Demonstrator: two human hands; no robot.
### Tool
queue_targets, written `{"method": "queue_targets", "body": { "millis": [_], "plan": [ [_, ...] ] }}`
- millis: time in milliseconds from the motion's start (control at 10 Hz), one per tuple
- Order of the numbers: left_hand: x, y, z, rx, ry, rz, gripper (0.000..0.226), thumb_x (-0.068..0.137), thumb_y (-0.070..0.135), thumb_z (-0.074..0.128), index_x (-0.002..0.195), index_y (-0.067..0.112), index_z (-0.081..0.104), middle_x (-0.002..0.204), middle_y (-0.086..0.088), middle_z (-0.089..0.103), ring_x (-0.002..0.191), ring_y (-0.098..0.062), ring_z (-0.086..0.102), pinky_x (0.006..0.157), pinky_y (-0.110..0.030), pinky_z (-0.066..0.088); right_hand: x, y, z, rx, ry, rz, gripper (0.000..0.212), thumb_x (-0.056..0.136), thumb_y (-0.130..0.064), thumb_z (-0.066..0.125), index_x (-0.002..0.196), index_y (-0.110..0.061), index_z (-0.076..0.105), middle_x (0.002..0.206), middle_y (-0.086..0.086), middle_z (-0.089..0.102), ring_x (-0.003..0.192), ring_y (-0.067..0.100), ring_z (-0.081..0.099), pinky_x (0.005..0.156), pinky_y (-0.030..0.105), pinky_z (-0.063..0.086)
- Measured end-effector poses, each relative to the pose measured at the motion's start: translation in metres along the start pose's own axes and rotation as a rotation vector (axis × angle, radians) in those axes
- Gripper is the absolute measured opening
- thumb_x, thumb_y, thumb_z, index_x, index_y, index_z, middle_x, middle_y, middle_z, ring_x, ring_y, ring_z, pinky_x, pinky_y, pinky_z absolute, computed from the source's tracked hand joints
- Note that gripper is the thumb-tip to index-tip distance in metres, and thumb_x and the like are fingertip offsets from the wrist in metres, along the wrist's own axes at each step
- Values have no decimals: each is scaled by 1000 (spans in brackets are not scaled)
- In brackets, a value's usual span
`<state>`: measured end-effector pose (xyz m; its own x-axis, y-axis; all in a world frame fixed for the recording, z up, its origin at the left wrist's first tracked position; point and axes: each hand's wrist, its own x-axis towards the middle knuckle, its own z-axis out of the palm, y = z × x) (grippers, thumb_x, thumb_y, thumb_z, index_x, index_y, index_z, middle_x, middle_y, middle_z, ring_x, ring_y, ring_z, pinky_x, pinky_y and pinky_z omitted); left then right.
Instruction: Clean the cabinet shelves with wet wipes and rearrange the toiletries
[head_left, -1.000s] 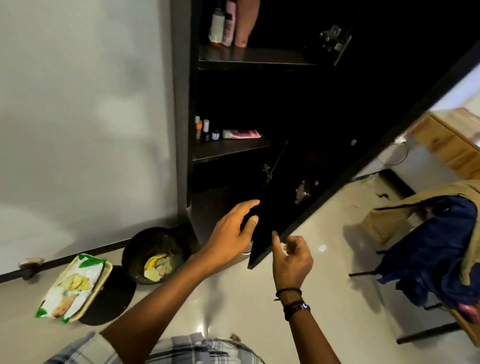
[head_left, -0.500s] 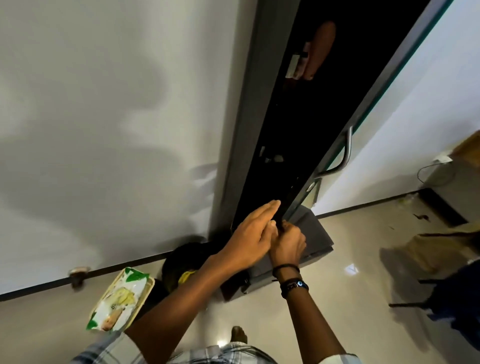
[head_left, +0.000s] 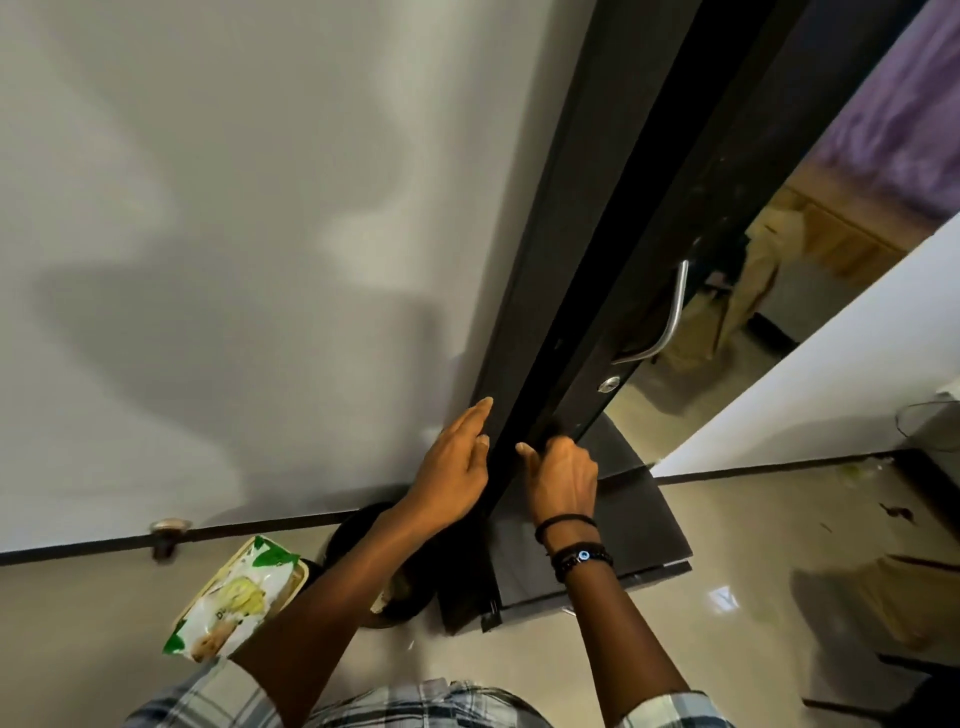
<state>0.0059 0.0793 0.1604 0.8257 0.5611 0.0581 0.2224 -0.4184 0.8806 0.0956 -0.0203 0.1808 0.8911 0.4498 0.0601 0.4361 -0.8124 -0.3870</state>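
My left hand (head_left: 457, 467) presses flat on the cabinet frame (head_left: 540, 286), while at its three o'clock my right hand (head_left: 563, 478) grips the cabinet door (head_left: 753, 156).

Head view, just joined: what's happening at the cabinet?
A person stands at the dark cabinet with both hands low at its opening edge. The left hand lies with straight fingers against the cabinet frame, and the right hand curls its fingers round the edge of the cabinet door, which is nearly closed. Only a narrow dark gap shows, no shelves. The pack of wet wipes lies on the floor by the wall, untouched.
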Motion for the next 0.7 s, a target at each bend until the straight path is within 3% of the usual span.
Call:
{"method": "queue_targets", "body": {
  "millis": [400, 700],
  "plan": [
    [-5, -30, -14, 77, 69, -136, 48, 100, 15, 38, 147, 18, 27, 152, 0, 30, 140, -14, 27, 112, -24, 23, 30, -14, 14, -19, -24, -65, 43, 92, -43, 50, 95, -1, 56, 99, 20, 64, 96, 37, 60, 74, 38, 43],
    [-17, -48, -20, 85, 96, -188, 47, 100, 17, 38, 146, 18, 28, 151, 1, 32, 139, -14, 28, 111, -23, 23, 28, -15, 26, 118, -16, -9, 34, 90, -32, 60, 100, -1, 52, 102, 17, 62, 96, 34, 61, 77, 37, 46]
  ]
}}
